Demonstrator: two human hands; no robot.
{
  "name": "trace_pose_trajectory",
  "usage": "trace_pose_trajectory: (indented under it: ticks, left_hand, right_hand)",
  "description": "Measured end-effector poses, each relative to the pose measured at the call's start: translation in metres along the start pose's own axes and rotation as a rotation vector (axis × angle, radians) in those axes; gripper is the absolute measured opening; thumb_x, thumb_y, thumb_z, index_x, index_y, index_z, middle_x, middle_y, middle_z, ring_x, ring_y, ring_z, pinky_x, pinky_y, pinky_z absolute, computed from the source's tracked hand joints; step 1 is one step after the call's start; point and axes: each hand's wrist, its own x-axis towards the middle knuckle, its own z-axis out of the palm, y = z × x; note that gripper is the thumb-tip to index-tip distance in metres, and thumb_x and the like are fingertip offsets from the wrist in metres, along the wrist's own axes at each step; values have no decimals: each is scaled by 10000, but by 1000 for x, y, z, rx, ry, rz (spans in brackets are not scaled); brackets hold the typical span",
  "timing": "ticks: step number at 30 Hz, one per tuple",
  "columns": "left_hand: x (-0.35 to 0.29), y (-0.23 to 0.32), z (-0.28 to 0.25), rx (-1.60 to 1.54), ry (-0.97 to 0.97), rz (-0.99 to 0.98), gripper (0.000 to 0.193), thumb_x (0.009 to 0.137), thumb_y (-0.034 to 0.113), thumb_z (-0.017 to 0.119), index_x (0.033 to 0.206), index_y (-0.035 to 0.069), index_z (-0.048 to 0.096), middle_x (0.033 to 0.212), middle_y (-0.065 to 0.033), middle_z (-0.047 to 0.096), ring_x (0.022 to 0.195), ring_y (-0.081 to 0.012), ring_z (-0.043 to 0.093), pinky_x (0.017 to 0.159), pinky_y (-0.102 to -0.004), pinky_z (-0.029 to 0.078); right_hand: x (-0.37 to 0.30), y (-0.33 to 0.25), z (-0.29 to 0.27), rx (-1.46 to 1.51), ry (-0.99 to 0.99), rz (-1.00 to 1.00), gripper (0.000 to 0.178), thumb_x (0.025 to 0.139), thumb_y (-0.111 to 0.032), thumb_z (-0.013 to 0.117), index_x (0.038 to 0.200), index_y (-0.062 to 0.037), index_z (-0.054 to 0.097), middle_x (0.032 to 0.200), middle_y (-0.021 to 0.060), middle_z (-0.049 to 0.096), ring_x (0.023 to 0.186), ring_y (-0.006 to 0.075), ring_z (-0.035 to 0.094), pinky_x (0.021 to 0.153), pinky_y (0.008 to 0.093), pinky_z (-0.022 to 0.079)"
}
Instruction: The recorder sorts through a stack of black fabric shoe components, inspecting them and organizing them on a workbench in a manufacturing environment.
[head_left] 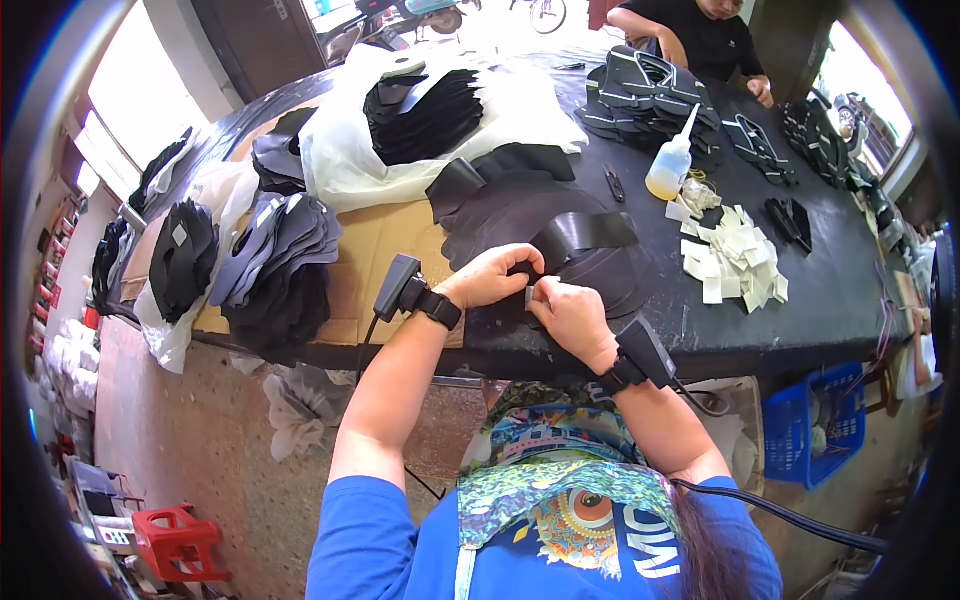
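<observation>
Both my hands meet over the near middle of the table. The fingers of my left hand (492, 276) are curled and pinched on the edge of a black piece of sheet material. Close beside it, my right hand (572, 316) pinches a small pale tab (530, 296) between thumb and fingers. Whether the tab touches the black piece, I cannot tell. Under and beyond the hands lies a spread pile of flat black cut pieces (490, 225). A glossy black band (592, 233) curves across its right side.
White square patches (735, 258) lie heaped at right, near a glue bottle (670, 165) and a small dark-handled tool (614, 184). Stacked grey and black pieces (280, 245) sit left on cardboard (375, 255). A co-worker (705, 45) sits across the table. A blue basket (815, 425) stands below, right.
</observation>
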Motion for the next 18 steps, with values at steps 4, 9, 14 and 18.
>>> trace_pose_trajectory:
  ticks: [4, 9, 14, 18]
  left_hand:
    - [-1, 11, 1, 68, -9, 5, 221, 720, 64, 563, 937, 44, 527, 888, -31, 538, 866, -112, 488, 797, -236, 384]
    - [-1, 20, -1, 232, -47, 46, 328, 684, 187, 683, 946, 62, 530, 917, -53, 530, 888, -172, 490, 797, -274, 386]
    - [-1, 11, -5, 127, -42, -3, 241, 770, 166, 606, 962, 49, 522, 897, -43, 525, 856, -127, 474, 779, -252, 385]
    - [6, 4, 0, 108, 129, -89, 220, 834, 162, 501, 1016, 38, 502, 885, -99, 570, 857, -218, 529, 777, -288, 406]
  right_hand:
    - [2, 14, -7, 266, 98, 111, 141, 797, -149, 553, 738, -28, 513, 662, 119, 571, 586, 285, 573, 546, 353, 444]
    - [-19, 69, -38, 1535, 276, 499, 109, 893, -154, 463, 840, -62, 492, 737, 38, 533, 461, 54, 360, 441, 199, 320]
    - [-36, 65, -66, 1666, 343, 471, 26, 808, -80, 481, 811, -55, 484, 818, 108, 559, 444, 62, 395, 437, 194, 339]
    - [-35, 46, -65, 1811, -1, 254, 73, 778, -74, 542, 792, -80, 470, 771, 72, 543, 432, 48, 404, 410, 162, 340]
